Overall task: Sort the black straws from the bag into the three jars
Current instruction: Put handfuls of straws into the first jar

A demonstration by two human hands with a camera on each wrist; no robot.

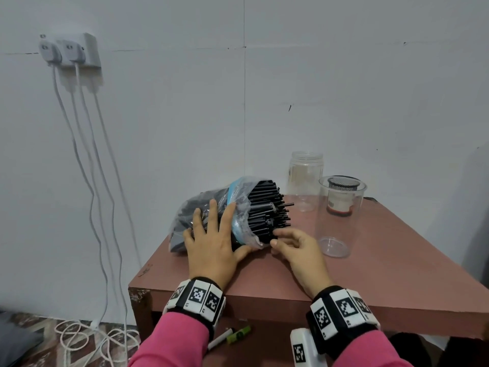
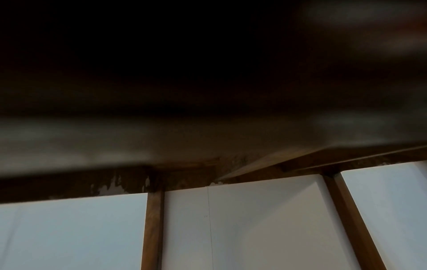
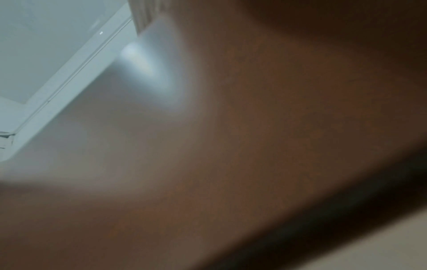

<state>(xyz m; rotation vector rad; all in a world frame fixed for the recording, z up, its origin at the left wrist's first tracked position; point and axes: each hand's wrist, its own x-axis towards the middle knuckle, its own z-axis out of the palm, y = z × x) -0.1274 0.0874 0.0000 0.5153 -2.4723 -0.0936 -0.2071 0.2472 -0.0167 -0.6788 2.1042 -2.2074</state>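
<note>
L hand (image 1: 211, 242) lies flat, fingers spread & straight, pressing down on a clear crinkled plastic bag w/ blue zip strip (image 1: 209, 210) that rests on its side on a reddish-brown square table (image 1: 344, 282). R hand (image 1: 296, 246) sits just right of the bag's mouth, fingers curled in toward the thumb at the lowest tips of the thin black plastic straws (image 1: 267, 205); whether it already pinches one can't be told, since the tips hide under the fingers.

Straws form a thick bundle, long axis running roughly left-right across the table, open ends poking out of the bag toward the right. So the R hand is the nearer one for pulling; a pull would go rightward along that axis while the L pins the bag.

Beyond the R hand, further right & back: a wide clear plastic jar (image 1: 338, 221), empty, w/ another behind showing a mesh-topped insert; a taller clear screw-neck jar (image 1: 304, 178) at the rear. No straws in any seen, so sorting looks barely begun.

Both wrist views are blurred & show neither hand.
</note>
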